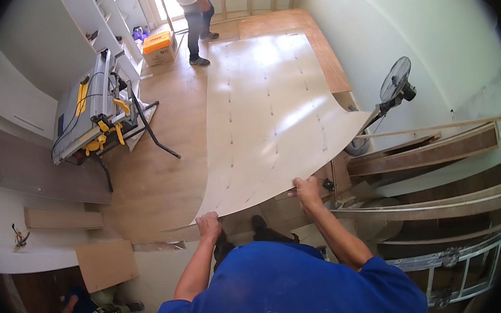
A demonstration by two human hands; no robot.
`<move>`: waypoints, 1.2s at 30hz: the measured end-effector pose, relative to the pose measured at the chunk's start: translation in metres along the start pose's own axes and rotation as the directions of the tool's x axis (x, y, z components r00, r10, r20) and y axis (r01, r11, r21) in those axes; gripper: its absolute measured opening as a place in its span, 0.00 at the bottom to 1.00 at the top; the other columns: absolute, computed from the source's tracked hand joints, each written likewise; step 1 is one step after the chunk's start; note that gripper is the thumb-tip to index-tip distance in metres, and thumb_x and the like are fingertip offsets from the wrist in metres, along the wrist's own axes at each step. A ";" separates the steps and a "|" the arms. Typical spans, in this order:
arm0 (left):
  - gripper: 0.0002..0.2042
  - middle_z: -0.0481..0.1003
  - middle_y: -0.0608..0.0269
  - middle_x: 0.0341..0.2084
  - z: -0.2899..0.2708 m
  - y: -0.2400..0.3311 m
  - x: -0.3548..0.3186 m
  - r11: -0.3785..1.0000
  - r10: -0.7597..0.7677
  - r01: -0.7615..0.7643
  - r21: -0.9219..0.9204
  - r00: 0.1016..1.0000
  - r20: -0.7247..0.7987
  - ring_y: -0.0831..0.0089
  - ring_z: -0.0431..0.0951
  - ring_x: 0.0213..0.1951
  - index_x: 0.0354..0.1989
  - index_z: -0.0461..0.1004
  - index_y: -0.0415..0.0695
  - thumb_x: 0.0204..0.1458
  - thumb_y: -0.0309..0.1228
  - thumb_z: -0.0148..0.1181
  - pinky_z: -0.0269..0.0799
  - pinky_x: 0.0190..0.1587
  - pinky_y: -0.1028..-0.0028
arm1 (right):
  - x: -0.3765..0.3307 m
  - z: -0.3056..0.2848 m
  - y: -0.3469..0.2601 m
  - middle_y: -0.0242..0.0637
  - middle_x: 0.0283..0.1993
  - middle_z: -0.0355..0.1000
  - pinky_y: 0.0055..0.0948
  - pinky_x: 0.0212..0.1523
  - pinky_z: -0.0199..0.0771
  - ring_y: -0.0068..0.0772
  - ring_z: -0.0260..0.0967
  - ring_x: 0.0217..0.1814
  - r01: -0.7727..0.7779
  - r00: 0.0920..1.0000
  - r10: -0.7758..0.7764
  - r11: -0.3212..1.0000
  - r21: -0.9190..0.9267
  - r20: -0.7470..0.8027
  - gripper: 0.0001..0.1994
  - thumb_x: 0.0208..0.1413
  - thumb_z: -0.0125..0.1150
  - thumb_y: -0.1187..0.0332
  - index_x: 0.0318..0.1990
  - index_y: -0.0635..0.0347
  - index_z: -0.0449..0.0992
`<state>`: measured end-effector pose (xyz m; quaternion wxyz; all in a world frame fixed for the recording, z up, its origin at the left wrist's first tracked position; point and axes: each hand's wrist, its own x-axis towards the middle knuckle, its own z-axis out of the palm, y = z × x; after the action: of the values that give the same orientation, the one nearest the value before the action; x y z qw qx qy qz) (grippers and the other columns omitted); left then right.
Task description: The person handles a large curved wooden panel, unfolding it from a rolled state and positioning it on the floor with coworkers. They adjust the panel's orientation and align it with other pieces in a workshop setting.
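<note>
A large cream-coloured sheet (pixel 247 126) with rows of small dark marks stretches away from me across the floor. My left hand (pixel 209 224) grips its near left corner, fingers curled over the edge. Farther right along the same near edge, my right hand (pixel 306 192) is closed on the sheet. Between my hands the edge is lifted and bows slightly. The far end reaches over a brown wooden board (pixel 330 65) by the wall. My fingertips beneath the sheet are hidden.
A person (pixel 194 14) stands beside the sheet's far left edge. A folded table saw (pixel 96 113) is at left, near an orange-topped box (pixel 160 48). At right are a fan (pixel 396 80), wooden planks (pixel 430 149) and a metal ladder (pixel 462 261). Another person (pixel 79 305) is low at left.
</note>
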<state>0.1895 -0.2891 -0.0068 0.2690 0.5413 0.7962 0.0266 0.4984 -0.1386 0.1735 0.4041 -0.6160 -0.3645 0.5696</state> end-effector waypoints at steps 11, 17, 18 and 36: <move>0.17 0.78 0.42 0.42 -0.017 -0.086 -0.001 0.926 0.303 -0.370 0.082 0.853 0.425 0.43 0.77 0.48 0.50 0.76 0.45 0.54 0.39 0.61 0.72 0.49 0.51 | -0.041 0.130 0.010 0.60 0.37 0.76 0.50 0.44 0.77 0.63 0.76 0.43 0.326 0.932 -0.354 0.723 -0.609 0.078 0.14 0.45 0.54 0.68 0.36 0.68 0.79; 0.13 0.78 0.36 0.37 -0.030 -0.123 0.002 0.896 0.355 -0.436 0.087 0.820 0.449 0.38 0.77 0.44 0.39 0.77 0.37 0.55 0.34 0.56 0.72 0.47 0.47 | -0.073 0.186 -0.022 0.63 0.36 0.76 0.52 0.45 0.76 0.65 0.75 0.43 0.352 0.922 -0.380 0.742 -0.571 0.074 0.12 0.46 0.55 0.71 0.35 0.72 0.76; 0.13 0.78 0.36 0.37 -0.030 -0.134 0.006 0.886 0.363 -0.450 0.109 0.821 0.440 0.38 0.77 0.43 0.39 0.78 0.37 0.55 0.34 0.55 0.72 0.46 0.47 | -0.079 0.192 -0.025 0.62 0.36 0.76 0.52 0.45 0.76 0.65 0.75 0.43 0.378 0.910 -0.409 0.739 -0.557 0.074 0.12 0.46 0.55 0.71 0.36 0.72 0.76; 0.14 0.78 0.37 0.38 -0.058 -0.106 0.009 0.856 0.307 -0.451 0.252 0.837 0.453 0.40 0.78 0.44 0.39 0.79 0.37 0.54 0.35 0.53 0.73 0.47 0.49 | -0.067 0.164 -0.048 0.62 0.39 0.75 0.53 0.47 0.76 0.64 0.75 0.45 0.201 0.976 -0.215 0.815 -0.543 0.038 0.13 0.48 0.55 0.69 0.37 0.71 0.76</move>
<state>0.0708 -0.3106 0.0041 0.3134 0.7233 0.5910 -0.1716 0.3302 -0.1667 0.2411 0.2771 -0.6687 -0.5709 0.3874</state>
